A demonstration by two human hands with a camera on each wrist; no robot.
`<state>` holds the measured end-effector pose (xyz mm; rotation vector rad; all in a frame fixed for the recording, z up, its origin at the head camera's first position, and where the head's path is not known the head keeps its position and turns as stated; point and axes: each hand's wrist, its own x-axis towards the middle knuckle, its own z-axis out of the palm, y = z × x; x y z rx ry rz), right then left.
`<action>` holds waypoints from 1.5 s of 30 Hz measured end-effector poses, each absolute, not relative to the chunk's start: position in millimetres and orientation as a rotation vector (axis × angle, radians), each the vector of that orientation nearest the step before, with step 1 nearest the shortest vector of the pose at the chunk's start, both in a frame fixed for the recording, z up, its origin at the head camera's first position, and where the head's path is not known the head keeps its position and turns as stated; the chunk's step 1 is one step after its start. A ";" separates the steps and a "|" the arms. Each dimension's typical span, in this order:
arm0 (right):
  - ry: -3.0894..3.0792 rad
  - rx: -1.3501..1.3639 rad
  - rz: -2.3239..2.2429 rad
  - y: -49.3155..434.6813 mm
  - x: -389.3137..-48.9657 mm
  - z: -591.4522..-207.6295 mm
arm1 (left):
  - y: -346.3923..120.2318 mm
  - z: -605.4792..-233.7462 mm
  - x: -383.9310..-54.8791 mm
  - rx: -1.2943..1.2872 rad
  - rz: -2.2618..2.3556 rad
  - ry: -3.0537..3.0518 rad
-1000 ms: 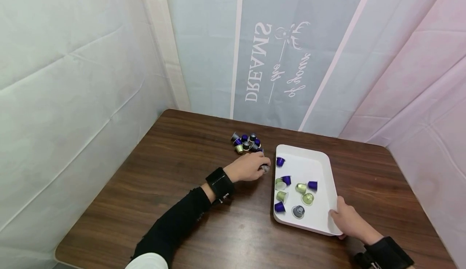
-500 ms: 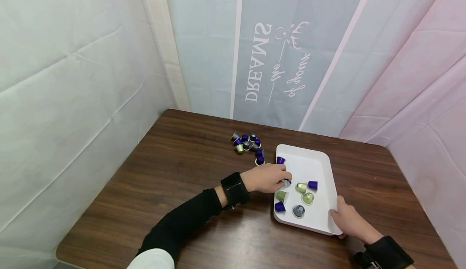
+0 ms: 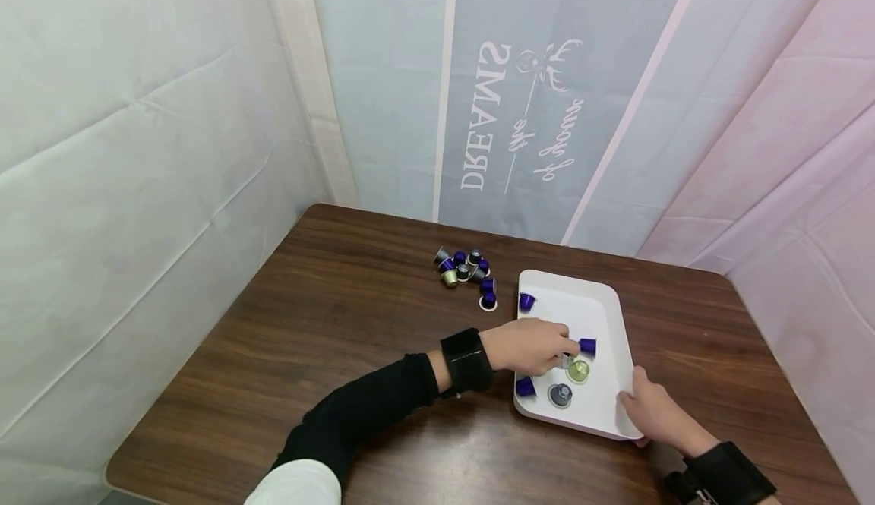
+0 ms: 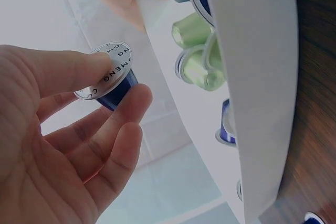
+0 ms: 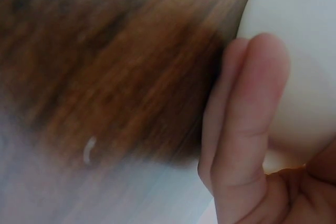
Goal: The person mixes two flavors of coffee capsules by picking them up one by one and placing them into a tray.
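Observation:
My left hand (image 3: 529, 344) is over the white tray (image 3: 601, 408), pinching a dark blue coffee capsule (image 4: 119, 88) between thumb and fingers. Its silver printed lid faces the thumb in the left wrist view. Beneath and around this hand, the tray holds a green capsule (image 3: 578, 371), a grey capsule (image 3: 560, 396) and purple capsules, one (image 3: 587, 347) just beyond the fingertips. The hand hides some of the other green ones in the head view. With my right hand (image 3: 656, 411) I grip the tray's near right corner, fingers curled against its outer wall.
On the brown wooden table (image 3: 328, 323), a cluster of grey, purple and green capsules (image 3: 449, 279) lies left of the tray's far end. Two purple capsules (image 3: 488, 301) sit between cluster and tray. Fabric curtains (image 3: 383, 95) hang behind and beside the table.
My left hand has moved right and nearer, from beside the cluster to over the middle of the tray, carrying the capsule. My right hand and the tray have stayed in place.

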<state>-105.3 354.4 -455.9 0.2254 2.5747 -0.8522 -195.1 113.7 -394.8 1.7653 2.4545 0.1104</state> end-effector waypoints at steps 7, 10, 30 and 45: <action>2.576 0.218 -0.849 354.2 -105.8 -455.0 | 129.5 -394.5 -187.9 1.722 0.067 2.421; 2.582 0.212 -0.848 354.1 -105.3 -454.2 | 135.1 -393.3 -185.4 1.713 0.060 2.412; 2.623 0.165 -0.857 354.5 -103.2 -456.7 | 151.1 -394.9 -190.1 1.686 0.091 2.420; 2.628 0.182 -0.863 353.2 -100.9 -457.6 | 71.6 -409.3 -262.2 1.359 0.224 2.791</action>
